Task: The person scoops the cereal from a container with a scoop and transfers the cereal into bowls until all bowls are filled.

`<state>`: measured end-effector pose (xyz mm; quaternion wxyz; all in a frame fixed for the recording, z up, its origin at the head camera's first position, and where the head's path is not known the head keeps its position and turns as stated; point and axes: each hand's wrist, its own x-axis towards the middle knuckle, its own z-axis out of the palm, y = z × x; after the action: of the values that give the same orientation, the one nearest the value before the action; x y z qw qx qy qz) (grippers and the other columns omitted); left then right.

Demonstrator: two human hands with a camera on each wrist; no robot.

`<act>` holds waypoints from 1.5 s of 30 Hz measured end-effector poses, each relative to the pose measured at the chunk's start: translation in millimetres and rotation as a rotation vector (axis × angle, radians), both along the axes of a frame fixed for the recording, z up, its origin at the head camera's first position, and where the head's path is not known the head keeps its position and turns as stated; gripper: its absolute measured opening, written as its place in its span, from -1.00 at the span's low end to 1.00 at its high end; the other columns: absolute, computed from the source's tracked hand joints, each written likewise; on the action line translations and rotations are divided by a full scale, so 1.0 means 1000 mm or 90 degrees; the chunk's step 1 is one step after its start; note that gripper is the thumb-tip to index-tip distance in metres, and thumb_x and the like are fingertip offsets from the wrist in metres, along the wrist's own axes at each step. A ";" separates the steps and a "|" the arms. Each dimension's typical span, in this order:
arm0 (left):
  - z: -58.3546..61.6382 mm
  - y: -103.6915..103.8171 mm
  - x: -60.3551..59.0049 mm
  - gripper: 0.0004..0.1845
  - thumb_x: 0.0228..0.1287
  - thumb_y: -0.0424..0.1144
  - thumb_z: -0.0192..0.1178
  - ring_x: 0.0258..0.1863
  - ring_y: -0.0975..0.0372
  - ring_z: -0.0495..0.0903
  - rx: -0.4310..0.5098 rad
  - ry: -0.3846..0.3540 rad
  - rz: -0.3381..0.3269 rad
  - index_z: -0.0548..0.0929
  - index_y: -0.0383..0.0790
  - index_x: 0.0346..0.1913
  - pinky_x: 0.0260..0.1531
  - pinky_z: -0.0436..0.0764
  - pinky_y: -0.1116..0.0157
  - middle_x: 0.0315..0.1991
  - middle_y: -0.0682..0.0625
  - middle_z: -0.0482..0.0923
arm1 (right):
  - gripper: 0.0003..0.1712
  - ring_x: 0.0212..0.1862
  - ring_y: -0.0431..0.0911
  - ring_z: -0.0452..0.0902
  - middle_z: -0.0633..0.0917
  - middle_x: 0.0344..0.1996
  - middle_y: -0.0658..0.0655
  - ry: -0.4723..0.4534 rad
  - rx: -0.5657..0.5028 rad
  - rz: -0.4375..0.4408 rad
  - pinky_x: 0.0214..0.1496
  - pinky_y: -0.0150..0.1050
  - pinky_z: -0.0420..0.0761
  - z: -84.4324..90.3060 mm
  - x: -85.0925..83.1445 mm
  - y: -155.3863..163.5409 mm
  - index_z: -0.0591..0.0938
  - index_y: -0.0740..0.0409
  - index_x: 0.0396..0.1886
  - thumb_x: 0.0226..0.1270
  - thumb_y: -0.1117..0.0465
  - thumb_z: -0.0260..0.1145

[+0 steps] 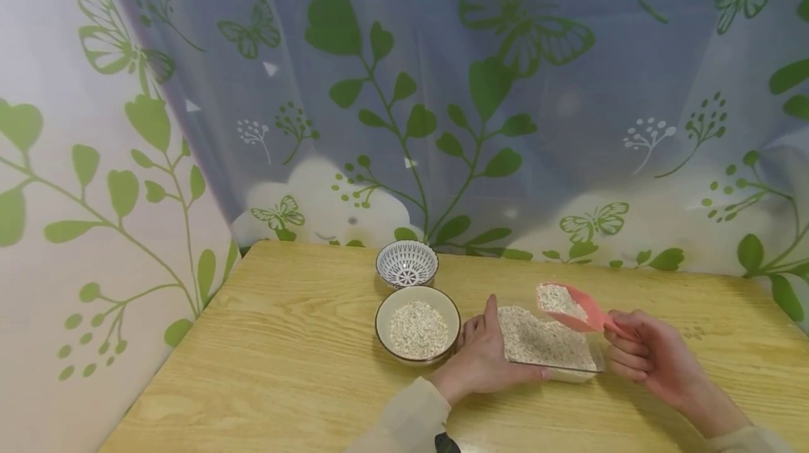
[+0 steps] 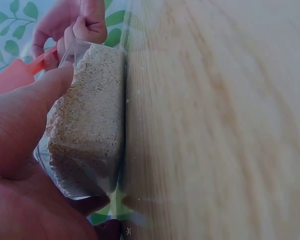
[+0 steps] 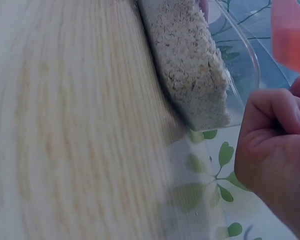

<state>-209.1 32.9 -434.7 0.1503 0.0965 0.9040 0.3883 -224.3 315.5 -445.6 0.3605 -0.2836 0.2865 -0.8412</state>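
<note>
Right hand [image 1: 651, 358] grips loaded pink scoop [image 1: 571, 305] above clear tray [image 1: 546, 344]; left hand [image 1: 483, 362] steadies tray. Tan bowl [image 1: 417, 330] part-filled; patterned bowl [image 1: 407, 263] unfilled.

A clear rectangular plastic container [image 1: 548, 342] of pale oat-like grain sits flat between the two hands, touching the left fingers. A pink plastic scoop [image 1: 571, 305], heaped with grain, hangs tilted just beyond the right fingertips, above the container.
</note>
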 end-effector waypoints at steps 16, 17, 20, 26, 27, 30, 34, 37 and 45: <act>0.018 -0.005 0.003 0.31 0.08 0.33 0.43 0.64 -0.05 -0.04 0.012 0.066 -0.064 -0.20 0.00 0.68 0.47 0.32 -0.15 0.67 -0.08 -0.10 | -0.42 -0.62 -0.17 -0.14 0.02 -0.60 -0.04 -0.014 -0.045 -0.010 -0.53 -0.30 -0.15 0.005 0.004 -0.002 0.48 0.20 -0.19 0.64 0.23 -0.55; 0.020 -0.006 0.004 0.28 0.09 0.34 0.42 0.63 -0.03 -0.04 0.014 0.076 -0.069 -0.17 0.03 0.68 0.46 0.34 -0.16 0.67 -0.06 -0.09 | -0.41 -0.62 -0.17 -0.14 0.02 -0.60 -0.03 -0.015 -0.045 -0.010 -0.53 -0.30 -0.15 0.005 0.004 -0.002 0.49 0.20 -0.17 0.64 0.23 -0.55; 0.031 -0.010 0.006 0.18 0.13 0.37 0.37 0.62 0.01 0.02 0.020 0.102 -0.080 -0.07 0.14 0.67 0.41 0.40 -0.17 0.65 0.00 -0.01 | -0.40 -0.62 -0.17 -0.15 0.01 -0.60 -0.03 -0.016 -0.047 -0.013 -0.53 -0.30 -0.16 0.007 0.004 -0.004 0.50 0.20 -0.16 0.64 0.23 -0.56; 0.045 -0.029 0.011 -0.04 0.21 0.38 0.29 0.56 0.08 0.18 0.047 0.152 -0.101 0.15 0.24 0.60 0.37 0.45 -0.13 0.58 0.07 0.18 | -0.36 -0.62 -0.17 -0.15 0.01 -0.60 -0.03 -0.007 -0.047 -0.031 -0.56 -0.32 -0.15 0.012 0.005 -0.006 0.53 0.24 -0.14 0.63 0.25 -0.58; 0.045 -0.033 0.012 -0.06 0.23 0.38 0.29 0.55 0.09 0.20 0.047 0.165 -0.102 0.17 0.24 0.60 0.38 0.45 -0.12 0.57 0.08 0.19 | -0.35 -0.62 -0.17 -0.15 0.01 -0.60 -0.03 -0.005 -0.046 -0.035 -0.57 -0.32 -0.15 0.013 0.005 -0.006 0.53 0.24 -0.13 0.62 0.26 -0.58; 0.046 -0.051 0.011 -0.11 0.25 0.33 0.29 0.53 0.10 0.24 0.046 0.206 -0.096 0.21 0.21 0.58 0.41 0.43 -0.09 0.56 0.09 0.22 | -0.33 -0.63 -0.17 -0.16 0.01 -0.61 -0.03 0.001 -0.036 -0.051 -0.58 -0.32 -0.15 0.015 0.005 -0.007 0.54 0.24 -0.12 0.63 0.26 -0.59; 0.042 -0.077 0.008 -0.16 0.26 0.25 0.33 0.50 0.08 0.27 0.052 0.256 -0.073 0.28 0.16 0.55 0.40 0.43 -0.10 0.52 0.07 0.27 | -0.31 -0.64 -0.17 -0.18 0.00 -0.63 -0.04 0.006 -0.007 -0.083 -0.60 -0.32 -0.19 0.019 0.008 -0.007 0.55 0.21 -0.19 0.63 0.26 -0.61; 0.037 -0.098 0.003 -0.18 0.25 0.21 0.36 0.49 0.06 0.27 0.063 0.288 -0.046 0.35 0.08 0.52 0.39 0.42 -0.12 0.50 0.02 0.29 | -0.35 -0.65 -0.17 -0.20 -0.02 -0.65 -0.05 0.003 0.020 -0.110 -0.60 -0.32 -0.23 0.023 0.009 -0.008 0.48 0.15 -0.34 0.63 0.27 -0.61; 0.021 -0.142 -0.003 -0.14 0.15 0.17 0.44 0.47 -0.04 0.29 0.026 0.332 0.038 0.41 -0.04 0.47 0.40 0.38 -0.16 0.46 -0.06 0.35 | -0.49 -0.66 -0.14 -0.24 -0.04 -0.68 -0.03 -0.002 0.069 -0.129 -0.58 -0.27 -0.25 0.031 0.005 -0.012 0.24 0.14 -0.49 0.65 0.26 -0.55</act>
<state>-211.9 -109.4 -413.8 -0.1014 0.1699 0.9065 0.3729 -219.6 303.5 -414.2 0.2889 -0.2324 0.3580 -0.8570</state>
